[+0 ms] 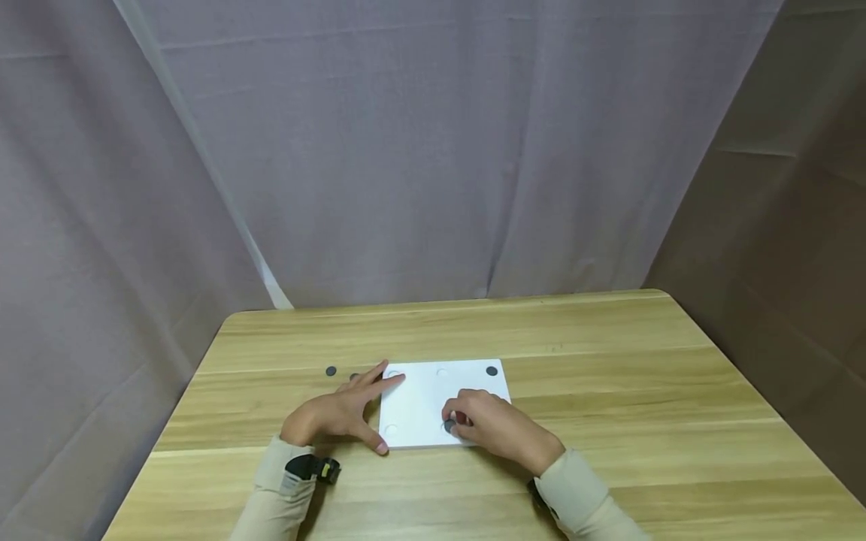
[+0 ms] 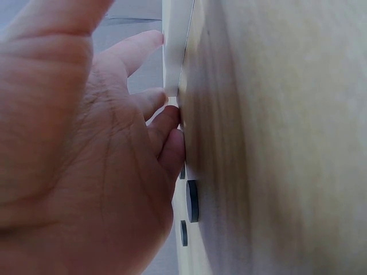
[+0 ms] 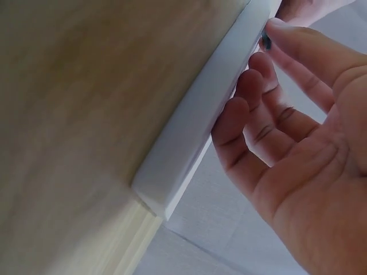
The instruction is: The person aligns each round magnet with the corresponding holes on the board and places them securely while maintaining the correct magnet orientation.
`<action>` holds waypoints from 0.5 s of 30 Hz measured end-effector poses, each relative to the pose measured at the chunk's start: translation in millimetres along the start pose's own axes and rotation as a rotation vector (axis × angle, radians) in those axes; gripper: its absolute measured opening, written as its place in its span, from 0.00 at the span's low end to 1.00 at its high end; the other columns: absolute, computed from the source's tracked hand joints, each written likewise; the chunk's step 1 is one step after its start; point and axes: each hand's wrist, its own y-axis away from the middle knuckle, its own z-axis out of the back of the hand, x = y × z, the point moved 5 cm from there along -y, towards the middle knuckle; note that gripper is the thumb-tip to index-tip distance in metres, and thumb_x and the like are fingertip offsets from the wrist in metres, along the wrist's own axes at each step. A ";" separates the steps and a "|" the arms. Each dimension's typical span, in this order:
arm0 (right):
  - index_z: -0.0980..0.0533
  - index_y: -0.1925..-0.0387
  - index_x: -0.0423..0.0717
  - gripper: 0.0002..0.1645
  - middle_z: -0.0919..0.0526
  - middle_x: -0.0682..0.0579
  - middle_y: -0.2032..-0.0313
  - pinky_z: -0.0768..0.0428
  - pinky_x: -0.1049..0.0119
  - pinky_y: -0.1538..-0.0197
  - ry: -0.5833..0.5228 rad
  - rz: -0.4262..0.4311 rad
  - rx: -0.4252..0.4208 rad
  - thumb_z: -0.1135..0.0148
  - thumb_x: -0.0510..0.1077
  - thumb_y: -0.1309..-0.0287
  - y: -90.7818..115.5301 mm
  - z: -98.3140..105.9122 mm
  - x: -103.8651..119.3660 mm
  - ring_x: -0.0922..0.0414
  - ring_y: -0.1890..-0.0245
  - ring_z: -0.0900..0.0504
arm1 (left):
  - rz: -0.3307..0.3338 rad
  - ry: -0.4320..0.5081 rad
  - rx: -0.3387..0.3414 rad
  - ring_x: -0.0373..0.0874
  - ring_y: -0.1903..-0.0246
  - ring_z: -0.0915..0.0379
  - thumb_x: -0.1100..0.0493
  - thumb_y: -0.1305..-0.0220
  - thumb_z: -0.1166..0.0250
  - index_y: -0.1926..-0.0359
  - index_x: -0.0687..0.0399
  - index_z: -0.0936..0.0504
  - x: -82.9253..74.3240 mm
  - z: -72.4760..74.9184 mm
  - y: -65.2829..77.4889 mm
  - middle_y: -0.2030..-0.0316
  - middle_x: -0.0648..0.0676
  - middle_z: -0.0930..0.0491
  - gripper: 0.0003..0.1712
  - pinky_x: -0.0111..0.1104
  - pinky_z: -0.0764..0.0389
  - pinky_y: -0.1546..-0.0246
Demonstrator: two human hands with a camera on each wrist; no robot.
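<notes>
A flat white board (image 1: 421, 400) with shallow round recesses lies on the table. One dark disc (image 1: 492, 371) sits in its far right corner. My right hand (image 1: 497, 427) pinches another dark disc (image 1: 449, 426) between thumb and finger at the board's near edge, around the middle. In the right wrist view that disc (image 3: 266, 41) shows small beside the thumb, while the other fingertips touch the board (image 3: 200, 103). My left hand (image 1: 341, 412) spreads its fingers over the board's left edge, thumb at the near left corner.
The wooden table (image 1: 609, 361) carries loose dark discs left of the board; one disc (image 1: 331, 371) lies in full view, another (image 1: 354, 376) is partly behind the left hand. The left wrist view shows a disc (image 2: 192, 201) near the little finger. Grey curtains (image 1: 406, 150) hang behind.
</notes>
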 end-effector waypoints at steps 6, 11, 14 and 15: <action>0.15 0.56 0.51 0.06 0.24 0.62 0.67 0.24 0.68 0.61 -0.016 -0.024 0.017 0.29 0.39 0.33 0.9 -0.7 -1.2 0.64 0.67 0.26 | -0.001 0.004 0.001 0.77 0.21 0.67 0.40 0.53 0.14 0.15 0.39 0.47 -0.1 -0.7 -0.9 0.15 0.60 0.67 0.71 0.77 0.55 0.31; 0.16 0.56 0.51 0.07 0.24 0.62 0.67 0.24 0.68 0.61 -0.037 -0.018 0.024 0.29 0.39 0.33 0.5 -1.7 -0.9 0.64 0.67 0.26 | -0.008 0.013 0.006 0.76 0.20 0.67 0.40 0.53 0.14 0.15 0.40 0.47 0.9 -0.8 -1.2 0.15 0.61 0.67 0.71 0.76 0.56 0.29; 0.16 0.56 0.50 0.06 0.24 0.62 0.67 0.24 0.69 0.61 -0.047 -0.010 0.024 0.29 0.38 0.33 0.2 -1.2 -1.2 0.65 0.67 0.27 | -0.014 0.018 0.007 0.75 0.20 0.68 0.41 0.53 0.14 0.15 0.41 0.48 1.4 -0.7 -0.9 0.15 0.61 0.67 0.71 0.76 0.57 0.29; 0.16 0.56 0.49 0.06 0.24 0.62 0.67 0.24 0.69 0.61 -0.053 -0.006 0.019 0.30 0.38 0.33 0.1 -0.5 -1.6 0.65 0.67 0.27 | -0.016 0.020 0.007 0.74 0.20 0.68 0.41 0.53 0.14 0.15 0.41 0.48 1.4 -0.8 -0.9 0.15 0.61 0.67 0.71 0.75 0.58 0.28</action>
